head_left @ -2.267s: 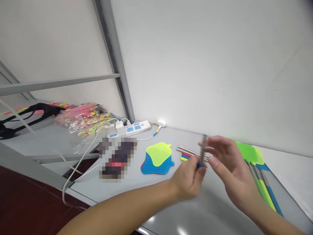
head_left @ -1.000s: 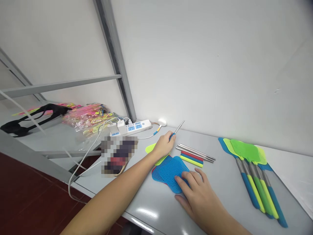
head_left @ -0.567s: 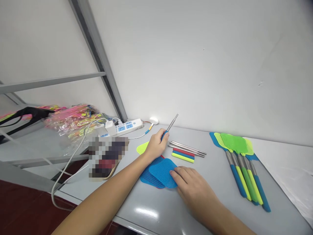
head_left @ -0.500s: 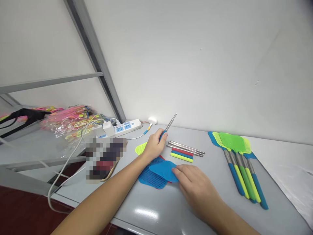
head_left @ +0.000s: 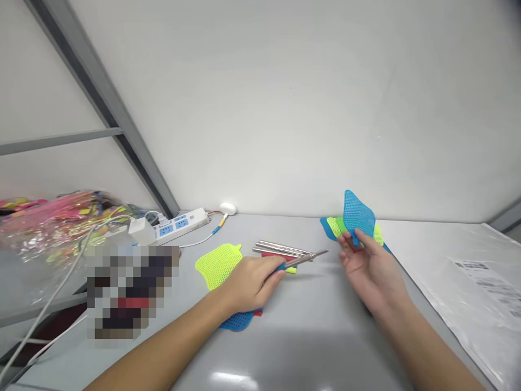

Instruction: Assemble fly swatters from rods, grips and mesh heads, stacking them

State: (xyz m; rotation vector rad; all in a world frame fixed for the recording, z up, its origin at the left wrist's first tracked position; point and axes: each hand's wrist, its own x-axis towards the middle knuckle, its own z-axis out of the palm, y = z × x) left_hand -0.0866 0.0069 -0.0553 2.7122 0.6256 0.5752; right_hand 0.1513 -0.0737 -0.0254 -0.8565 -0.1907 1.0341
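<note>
Currently L hand is gripping metal rod, blue handle mostly hidden; R hand is pinching, by stem, blue mesh head pointing approx 12 o'clock.

I was indoors, at what looked like a small assembly corner; whether it belonged to a workshop or a home, I could not tell. Loose metal rods and a yellow-green mesh head lay on my grey worktop, near a power strip. Behind rose a plain pale wall. Bright plastic-bagged goods were heaped by a grey metal frame at left, and white plastic sheeting with a printed label spread at right.
</note>
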